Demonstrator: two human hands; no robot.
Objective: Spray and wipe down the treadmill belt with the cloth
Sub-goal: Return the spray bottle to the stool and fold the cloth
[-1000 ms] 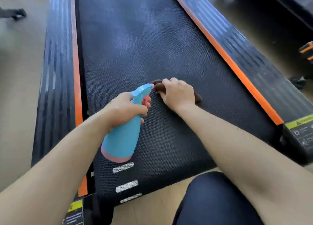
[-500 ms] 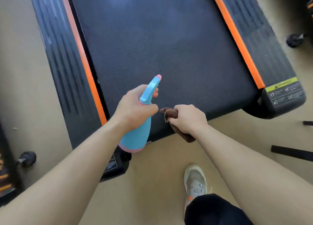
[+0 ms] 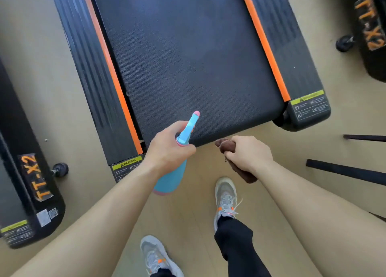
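Observation:
The black treadmill belt (image 3: pixel 188 57) runs away from me between two orange-edged side rails. My left hand (image 3: pixel 167 149) grips a blue spray bottle (image 3: pixel 171 178) with a pink nozzle tip, held over the belt's rear edge and pointing at the belt. My right hand (image 3: pixel 248 153) is closed around a bunched brown cloth (image 3: pixel 225 146), held in the air just behind the belt's rear edge, above the floor. The cloth touches nothing else.
My two grey shoes (image 3: pixel 226 195) stand on the tan floor behind the treadmill. A second treadmill marked TT-X2 (image 3: pixel 31 182) lies at the left, another (image 3: pixel 371 26) at the upper right. Two dark bars (image 3: pixel 344 170) lie on the floor at the right.
My right hand lifted the cloth off the belt and drew it back past the rear edge. My view rose and pulled back; the bottle stayed in my left hand.

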